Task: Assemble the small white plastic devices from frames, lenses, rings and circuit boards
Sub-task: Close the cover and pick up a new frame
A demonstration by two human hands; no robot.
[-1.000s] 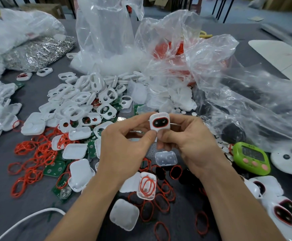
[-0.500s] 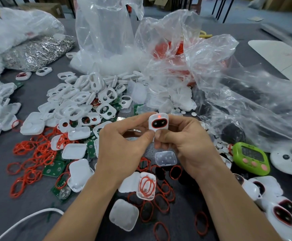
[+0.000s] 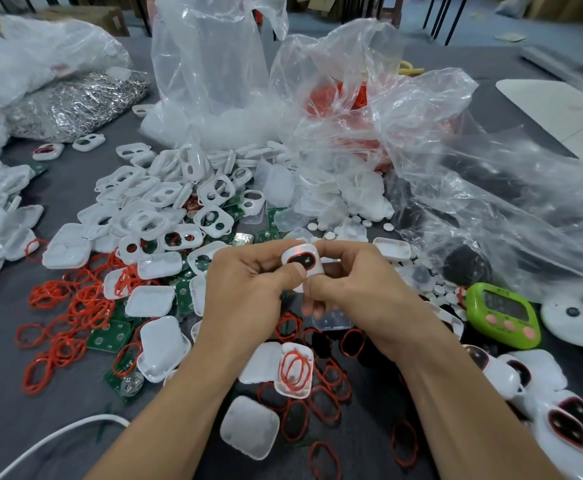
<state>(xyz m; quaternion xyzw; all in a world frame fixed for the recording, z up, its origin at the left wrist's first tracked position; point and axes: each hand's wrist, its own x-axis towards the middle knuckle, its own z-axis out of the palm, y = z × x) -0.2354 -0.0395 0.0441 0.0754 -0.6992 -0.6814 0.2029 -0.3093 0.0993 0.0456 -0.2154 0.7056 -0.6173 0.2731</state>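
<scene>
A small white device [image 3: 303, 258] with a dark oval window ringed in red is held above the table's middle. My left hand [image 3: 245, 292] and my right hand [image 3: 363, 289] both pinch it, thumbs on its lower face, fingers curled behind. A faint pink glow shows near its top edge. White frames [image 3: 165, 209] lie heaped behind my left hand. Red rings [image 3: 71, 306] spread at the left and under my wrists. Green circuit boards [image 3: 110, 337] lie among them. Clear lenses [image 3: 248, 431] sit near my forearms.
Crumpled clear plastic bags [image 3: 456, 168] rise at the back and right. A green timer [image 3: 501, 313] sits at the right, with finished white devices [image 3: 567, 420] below it. A bag of silver metal parts [image 3: 75, 102] lies back left. A white cable [image 3: 58, 438] crosses the near left.
The device has tilted a little and my hands have shifted slightly on it. The red light seen at its top half a second ago is now only a faint glow.
</scene>
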